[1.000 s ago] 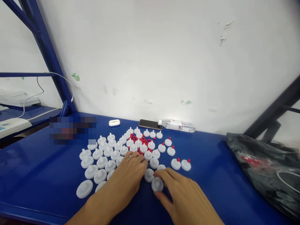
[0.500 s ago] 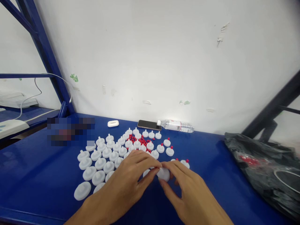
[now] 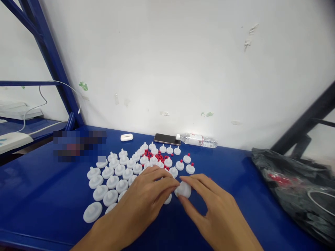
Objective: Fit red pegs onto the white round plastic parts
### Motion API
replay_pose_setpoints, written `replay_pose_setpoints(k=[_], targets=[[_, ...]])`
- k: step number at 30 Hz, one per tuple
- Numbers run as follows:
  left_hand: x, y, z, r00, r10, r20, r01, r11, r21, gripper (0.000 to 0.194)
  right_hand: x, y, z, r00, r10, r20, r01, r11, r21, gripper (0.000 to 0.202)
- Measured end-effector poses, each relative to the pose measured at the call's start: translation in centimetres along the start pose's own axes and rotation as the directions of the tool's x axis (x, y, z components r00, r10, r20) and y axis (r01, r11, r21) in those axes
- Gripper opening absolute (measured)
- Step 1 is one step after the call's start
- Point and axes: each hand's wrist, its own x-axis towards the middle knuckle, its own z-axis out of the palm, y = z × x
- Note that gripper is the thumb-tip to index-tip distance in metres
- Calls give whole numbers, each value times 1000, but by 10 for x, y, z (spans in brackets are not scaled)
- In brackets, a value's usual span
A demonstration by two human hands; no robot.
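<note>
Between my two hands is a round white cap. My right hand has its thumb and forefinger on the cap's sides. My left hand has its fingertips pinched together at the cap's left edge; whether a small part is between them is hidden. Many white caps with upright nozzles spread to the left and behind my left hand. Small red pieces lie heaped among them. Several white caps with red tips stand behind my right hand.
Along the wall lie a white case, a dark phone and a clear bottle. A black plastic bag is on the right of the blue table. White cables hang at the left.
My right hand has shifted slightly right and its fingers have spread a little more around the cap. The cap shows more of its surface. My left hand has barely moved.
</note>
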Motion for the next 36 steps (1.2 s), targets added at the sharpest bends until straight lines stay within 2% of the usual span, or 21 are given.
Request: replay_pose_setpoints(k=[4,6,11,16,23,27,30,33,36], targets=[[1,5,-3,987,-139,-85,130,987,-96,17,3,1,-8,998,-58,-13,59,996,67,27],[1,5,-3,983,-166,-79,159,984,-80,18,4,1,-11,995,-89,-52,92,994,61,28],[-3,1,-1,997,-78,10,78,997,31,17,4,2,-9,966,-203,-161,209,977,27,30],[-7,3,-3,996,37,-85,-30,996,87,18,7,-4,-6,953,-241,-184,261,961,95,35],[-7,8,-10,985,144,-97,-127,978,164,23,7,-5,-3,948,-258,-184,285,949,136,41],[-12,10,-16,987,147,-61,-123,945,302,31,6,-3,1,976,-184,-120,209,945,251,41],[-15,13,-19,987,159,-38,-133,918,374,36,6,-3,3,981,-166,-101,188,942,277,40],[-15,16,-22,990,137,-35,-114,916,385,35,5,-4,4,980,-161,-115,186,948,257,43],[-14,17,-23,995,91,-45,-69,931,358,34,3,-10,4,962,-204,-179,233,960,157,50]])
